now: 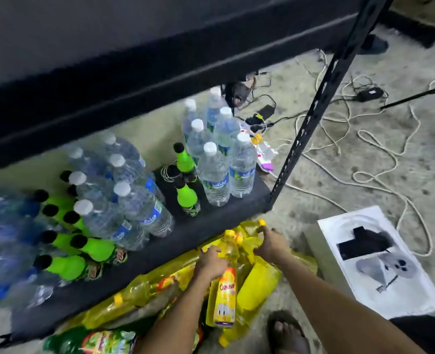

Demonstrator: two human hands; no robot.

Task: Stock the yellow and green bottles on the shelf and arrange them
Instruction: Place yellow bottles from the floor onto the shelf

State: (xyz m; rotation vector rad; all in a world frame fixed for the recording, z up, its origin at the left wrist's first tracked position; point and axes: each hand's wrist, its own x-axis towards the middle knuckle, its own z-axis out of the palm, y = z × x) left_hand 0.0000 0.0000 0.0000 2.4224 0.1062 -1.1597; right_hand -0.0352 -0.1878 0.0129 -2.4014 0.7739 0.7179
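Several yellow bottles lie in a pile (257, 279) on the floor in front of the low black shelf (211, 226). My left hand (210, 261) grips one yellow bottle (225, 284) around its upper body, cap pointing up. My right hand (270, 244) closes on the neck of another yellow bottle (254, 227) at the pile's far end. Two green bottles with black caps (185, 198) stand in the shelf's middle; several more green bottles (83, 246) stand at its left front. A green bottle (93, 341) lies on the floor at the bottom.
Clear water bottles stand in groups on the shelf at right (219, 154) and centre-left (124, 190). A black shelf upright (311, 123) rises at the right corner. A white box (374, 259) lies on the floor right; cables (364, 159) sprawl beyond. My sandalled foot (288, 330) is below.
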